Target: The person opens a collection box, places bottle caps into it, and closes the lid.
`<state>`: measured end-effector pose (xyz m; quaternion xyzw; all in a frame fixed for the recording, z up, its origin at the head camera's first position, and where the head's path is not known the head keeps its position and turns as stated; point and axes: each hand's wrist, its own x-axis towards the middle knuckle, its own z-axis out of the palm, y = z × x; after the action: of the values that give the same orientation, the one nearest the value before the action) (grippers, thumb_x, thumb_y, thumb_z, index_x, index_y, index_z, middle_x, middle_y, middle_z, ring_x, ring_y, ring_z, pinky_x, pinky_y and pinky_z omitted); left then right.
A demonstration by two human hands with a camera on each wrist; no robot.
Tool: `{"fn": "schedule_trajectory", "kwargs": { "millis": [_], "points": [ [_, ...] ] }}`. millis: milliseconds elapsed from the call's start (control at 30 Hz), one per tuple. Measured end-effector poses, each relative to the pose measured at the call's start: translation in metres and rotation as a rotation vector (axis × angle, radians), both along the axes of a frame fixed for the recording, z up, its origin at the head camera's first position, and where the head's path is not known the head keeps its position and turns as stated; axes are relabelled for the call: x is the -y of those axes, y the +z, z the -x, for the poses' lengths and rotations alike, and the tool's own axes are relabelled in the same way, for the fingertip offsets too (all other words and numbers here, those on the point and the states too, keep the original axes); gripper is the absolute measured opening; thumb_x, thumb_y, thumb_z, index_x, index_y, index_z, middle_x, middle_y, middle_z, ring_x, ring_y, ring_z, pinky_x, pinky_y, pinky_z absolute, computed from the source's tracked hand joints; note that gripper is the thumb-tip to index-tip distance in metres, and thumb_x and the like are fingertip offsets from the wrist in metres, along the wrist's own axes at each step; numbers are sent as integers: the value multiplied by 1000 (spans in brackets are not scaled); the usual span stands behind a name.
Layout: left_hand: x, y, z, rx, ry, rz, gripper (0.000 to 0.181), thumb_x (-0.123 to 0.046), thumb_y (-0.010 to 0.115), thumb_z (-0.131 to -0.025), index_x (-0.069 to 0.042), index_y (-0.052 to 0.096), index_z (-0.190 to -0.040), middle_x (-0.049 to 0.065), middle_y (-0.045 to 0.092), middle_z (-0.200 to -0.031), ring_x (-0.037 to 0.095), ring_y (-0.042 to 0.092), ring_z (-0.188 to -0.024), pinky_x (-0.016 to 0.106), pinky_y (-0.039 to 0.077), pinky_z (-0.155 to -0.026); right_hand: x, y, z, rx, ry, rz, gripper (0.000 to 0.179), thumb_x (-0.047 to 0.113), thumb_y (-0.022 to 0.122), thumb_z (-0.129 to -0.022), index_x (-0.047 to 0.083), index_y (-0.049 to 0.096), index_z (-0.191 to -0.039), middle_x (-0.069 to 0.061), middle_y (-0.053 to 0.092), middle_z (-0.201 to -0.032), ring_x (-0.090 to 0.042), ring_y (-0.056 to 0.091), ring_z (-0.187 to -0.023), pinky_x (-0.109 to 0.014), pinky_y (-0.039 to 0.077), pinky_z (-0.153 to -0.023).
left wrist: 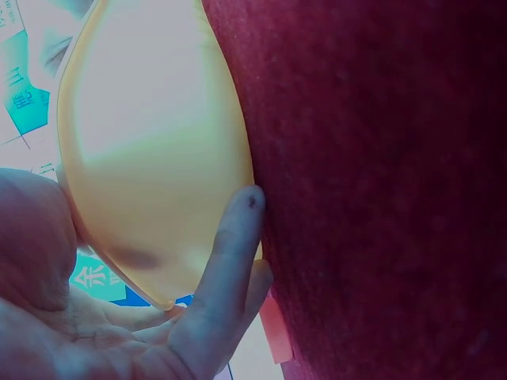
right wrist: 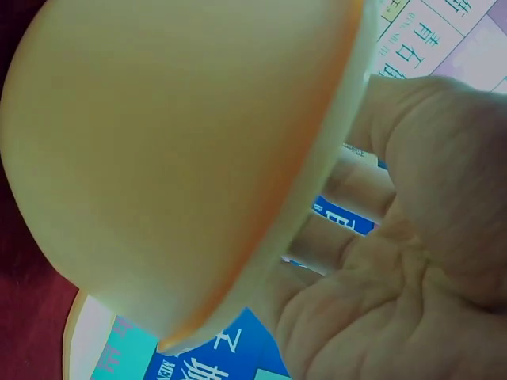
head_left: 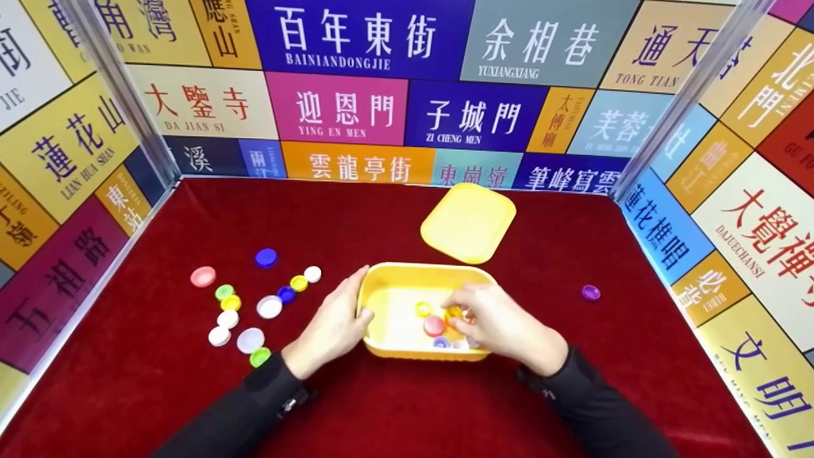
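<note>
A yellow plastic container (head_left: 389,294) stands uncovered in the middle of the table. My left hand (head_left: 334,327) grips its left end, thumb over the rim; in the left wrist view, fingers (left wrist: 226,261) lie along the outer wall. Over the right rim reaches my right hand (head_left: 509,327), its fingertips down inside, pinching an orange bottle cap (head_left: 453,313). Near them in the container lie a pink cap (head_left: 434,326), a yellow ring-like cap (head_left: 423,310) and a pale purple cap (head_left: 441,342). The container's wall hides those fingertips in the right wrist view.
Several loose caps lie to the left, among them a blue cap (head_left: 266,257), a pink cap (head_left: 203,277) and a green cap (head_left: 260,357). A purple cap (head_left: 591,292) sits at the right. Behind the container lies a yellow lid (head_left: 469,222). Printed panels (head_left: 350,111) border the red tabletop (head_left: 356,413).
</note>
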<state>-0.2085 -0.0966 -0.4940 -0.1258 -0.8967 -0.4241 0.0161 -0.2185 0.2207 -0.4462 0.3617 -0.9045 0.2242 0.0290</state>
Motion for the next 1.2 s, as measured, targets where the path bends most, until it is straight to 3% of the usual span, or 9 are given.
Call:
{"fn": "schedule_trajectory", "kwargs": {
  "millis": [200, 633, 967, 1200],
  "points": [
    [-1, 0, 0, -2, 3, -3, 77, -3, 68, -108, 2, 39, -179, 27, 58, -172, 39, 62, -157, 55, 51, -134, -1, 3, -2, 6, 23, -5, 19, 0, 83, -101, 0, 87, -119, -18, 85, -110, -33, 78, -93, -39, 70, -83],
    [0, 0, 0, -13, -3, 8, 76, -3, 68, -108, 1, 40, -178, 26, 59, -171, 39, 63, -157, 55, 51, -133, -14, 15, -1, -24, -35, 43, 19, 8, 86, -103, 2, 86, -121, -15, 86, -115, -31, 83, -96, -50, 73, -86],
    [0, 0, 1, -9, 3, 8, 75, -3, 68, -109, 2, 40, -178, 27, 58, -172, 40, 62, -157, 56, 51, -134, -40, 25, 13, -39, -164, 59, 23, 13, 89, -102, 11, 88, -125, -8, 83, -108, -28, 78, -95, -44, 71, -86],
    [0, 0, 0, -7, 0, 9, 75, -4, 68, -108, 1, 40, -178, 27, 58, -172, 40, 62, -158, 56, 51, -134, -64, 24, 27, -7, -268, 68, 27, 13, 88, -103, 8, 87, -130, -15, 83, -118, -35, 80, -106, -55, 71, -93]
  ]
}}
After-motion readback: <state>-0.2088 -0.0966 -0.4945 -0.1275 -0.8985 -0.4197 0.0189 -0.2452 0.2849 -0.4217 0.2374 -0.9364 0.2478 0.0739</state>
